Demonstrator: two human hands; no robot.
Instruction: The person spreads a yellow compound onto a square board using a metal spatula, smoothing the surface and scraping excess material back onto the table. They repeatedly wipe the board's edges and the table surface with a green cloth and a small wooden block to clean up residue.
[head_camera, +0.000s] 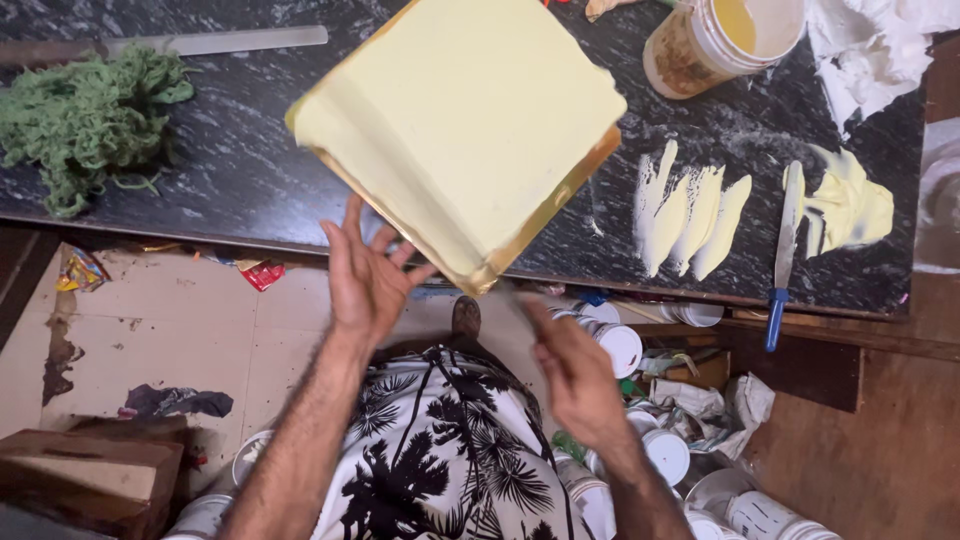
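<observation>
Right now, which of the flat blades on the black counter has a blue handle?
The palette knife at the right, lying beside the big pale yellow paint blob, its blue handle overhanging the counter edge. The long blade at the top left shows no blue.

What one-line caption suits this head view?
Left hand under a tilted pale-yellow coated panel; right hand beside it, above a dark marble counter.

A dark, white-veined stone tabletop (230, 170) runs across the scene beyond the hands, its front edge trimmed in brown wood. Below it, to the left of the hands, lies a pale tiled floor (190, 330), stained and littered with scraps. A brown cardboard box (90, 480) sits at the lower left. To the right of the hands stands a plain brown wooden surface (870, 460). The light is dim and warm.
</observation>
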